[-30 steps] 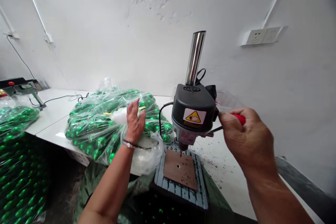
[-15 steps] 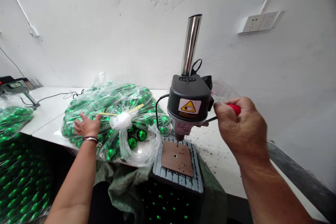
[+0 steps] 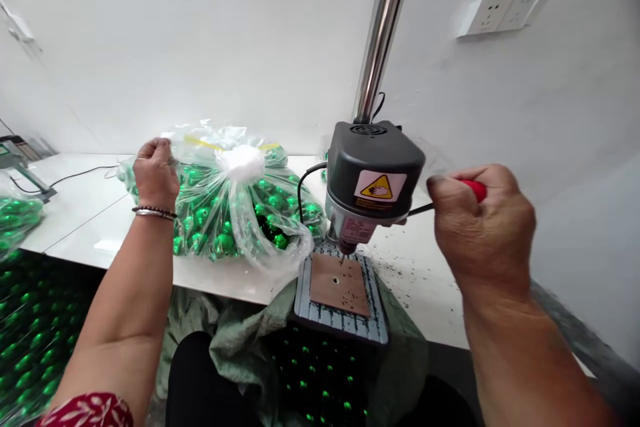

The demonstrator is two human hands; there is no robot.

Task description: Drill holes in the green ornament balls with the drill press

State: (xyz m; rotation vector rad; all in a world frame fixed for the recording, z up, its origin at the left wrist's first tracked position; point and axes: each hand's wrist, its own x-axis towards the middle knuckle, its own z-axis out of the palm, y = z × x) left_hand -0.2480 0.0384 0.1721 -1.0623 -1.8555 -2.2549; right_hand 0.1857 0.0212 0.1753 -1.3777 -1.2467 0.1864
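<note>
My left hand (image 3: pixel 157 170) is closed on the upper left part of a clear plastic bag (image 3: pixel 245 213), pulling the film up. Shiny green balls (image 3: pixel 225 243) fill the bag, and some show through its ragged opening at the front right. My right hand (image 3: pixel 485 230) is wrapped round the red-tipped lever (image 3: pixel 474 191) of a small bench drill press (image 3: pixel 375 167). Below its chuck, the drill bit (image 3: pixel 342 258) points down at a brown square board (image 3: pixel 340 283) with a hole in it. No ball sits on the board.
Dark shavings lie over the grooved base (image 3: pixel 327 327) and the white table (image 3: pixel 420 287). A green cloth (image 3: pixel 250 353) drapes below the base, beside more green balls (image 3: pixel 320 380). Another bag of balls (image 3: pixel 17 213) sits at far left. A black cable (image 3: pixel 303 190) loops from the drill.
My left hand has gone from lying spread on the bag to gripping its film and lifting it. The view has shifted slightly. My right hand keeps hold of the lever.
</note>
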